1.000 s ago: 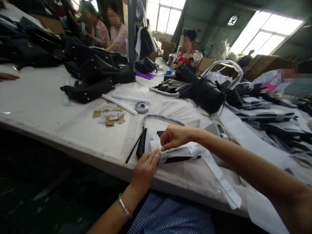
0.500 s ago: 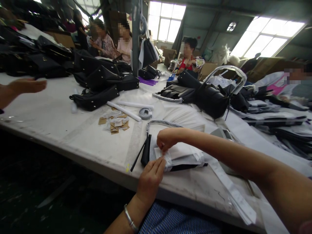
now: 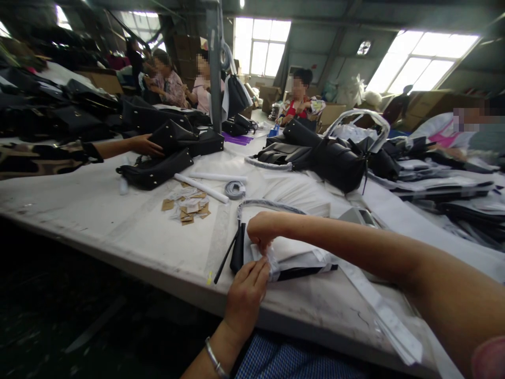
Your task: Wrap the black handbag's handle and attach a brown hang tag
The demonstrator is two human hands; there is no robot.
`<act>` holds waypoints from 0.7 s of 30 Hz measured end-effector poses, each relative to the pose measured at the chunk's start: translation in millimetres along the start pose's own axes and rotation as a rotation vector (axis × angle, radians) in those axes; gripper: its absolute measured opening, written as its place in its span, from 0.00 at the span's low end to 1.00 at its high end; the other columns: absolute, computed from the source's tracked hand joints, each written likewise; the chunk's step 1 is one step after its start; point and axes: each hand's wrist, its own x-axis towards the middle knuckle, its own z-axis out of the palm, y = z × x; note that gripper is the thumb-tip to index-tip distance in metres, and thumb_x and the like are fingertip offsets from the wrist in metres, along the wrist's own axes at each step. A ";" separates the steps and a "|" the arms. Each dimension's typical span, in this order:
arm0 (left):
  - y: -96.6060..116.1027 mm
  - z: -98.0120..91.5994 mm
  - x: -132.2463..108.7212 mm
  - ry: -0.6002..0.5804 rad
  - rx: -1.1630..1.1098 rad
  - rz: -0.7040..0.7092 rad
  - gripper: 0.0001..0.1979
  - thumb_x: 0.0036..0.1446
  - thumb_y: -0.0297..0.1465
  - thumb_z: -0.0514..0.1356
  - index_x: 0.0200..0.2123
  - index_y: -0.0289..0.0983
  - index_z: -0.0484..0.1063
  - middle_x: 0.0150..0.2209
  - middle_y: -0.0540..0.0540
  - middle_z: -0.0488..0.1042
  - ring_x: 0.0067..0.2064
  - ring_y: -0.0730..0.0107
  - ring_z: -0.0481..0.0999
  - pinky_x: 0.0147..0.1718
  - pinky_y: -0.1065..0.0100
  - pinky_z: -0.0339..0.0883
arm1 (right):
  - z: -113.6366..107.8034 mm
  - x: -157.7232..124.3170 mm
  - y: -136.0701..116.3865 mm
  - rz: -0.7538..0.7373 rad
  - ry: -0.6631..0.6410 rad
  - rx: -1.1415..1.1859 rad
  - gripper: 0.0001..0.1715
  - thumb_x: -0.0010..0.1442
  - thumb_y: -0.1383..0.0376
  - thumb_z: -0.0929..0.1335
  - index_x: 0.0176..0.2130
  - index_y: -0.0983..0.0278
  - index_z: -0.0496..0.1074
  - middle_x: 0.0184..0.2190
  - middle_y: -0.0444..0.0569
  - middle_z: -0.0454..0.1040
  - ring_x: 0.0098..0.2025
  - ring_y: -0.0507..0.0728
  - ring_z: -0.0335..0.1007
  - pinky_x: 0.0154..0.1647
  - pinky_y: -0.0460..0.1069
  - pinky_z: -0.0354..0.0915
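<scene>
A black handbag (image 3: 237, 252) lies flat at the table's front edge, partly covered by white wrapping paper (image 3: 294, 250). Its handle (image 3: 272, 204), sleeved in clear plastic, arcs behind it, and a thin black strap hangs off its left end. My left hand (image 3: 248, 287), with a silver bangle on the wrist, presses its closed fingers on the wrapping at the bag's near left side. Just above it, my right hand (image 3: 261, 231) is bent down with fingers pinched on the same white wrapping. The fingertips of both hands almost meet; what exactly they pinch is partly hidden.
Small brown cards (image 3: 189, 208) in clear bags, white rolls (image 3: 209, 188) and a grey coil (image 3: 234, 189) lie beyond my hands. Black bags (image 3: 169, 145) are piled behind, one touched by a co-worker's hand (image 3: 145, 145). White strips (image 3: 379, 310) hang over the front edge at right.
The co-worker's arm at left has reached right to the black bags. My hands stay on the wrapping, my right hand shifted slightly left and down. The view has tilted a little.
</scene>
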 end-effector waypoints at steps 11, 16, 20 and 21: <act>0.1 7.5 -5.1 0.052 -0.051 -0.018 0.27 0.54 0.15 0.59 0.57 0.36 0.68 0.54 0.47 0.77 0.50 0.62 0.76 0.50 0.62 0.76 | -12.7 12.1 12.3 -0.012 0.029 -0.048 0.23 0.43 0.48 0.78 0.20 0.65 0.78 0.19 0.46 0.75 0.25 0.56 0.69 0.31 0.48 0.56; 0.2 7.6 -4.6 0.061 -0.032 -0.004 0.26 0.54 0.15 0.59 0.56 0.35 0.68 0.55 0.47 0.77 0.49 0.62 0.76 0.48 0.62 0.77 | -0.2 6.0 34.3 0.069 0.234 0.057 0.26 0.43 0.46 0.78 0.33 0.63 0.82 0.24 0.45 0.78 0.27 0.54 0.68 0.31 0.47 0.55; 0.7 3.2 -0.3 0.059 -0.025 0.001 0.26 0.53 0.15 0.58 0.55 0.36 0.68 0.55 0.47 0.77 0.47 0.62 0.76 0.47 0.62 0.77 | 9.6 3.7 51.9 0.126 0.305 0.174 0.26 0.45 0.46 0.78 0.37 0.61 0.81 0.28 0.41 0.80 0.28 0.51 0.70 0.30 0.45 0.58; 0.8 2.3 0.4 0.057 -0.023 0.003 0.26 0.53 0.15 0.58 0.55 0.36 0.68 0.54 0.47 0.77 0.47 0.62 0.76 0.47 0.61 0.77 | 11.1 1.6 55.5 0.151 0.339 0.198 0.24 0.47 0.48 0.78 0.38 0.61 0.81 0.30 0.42 0.80 0.29 0.52 0.71 0.31 0.44 0.59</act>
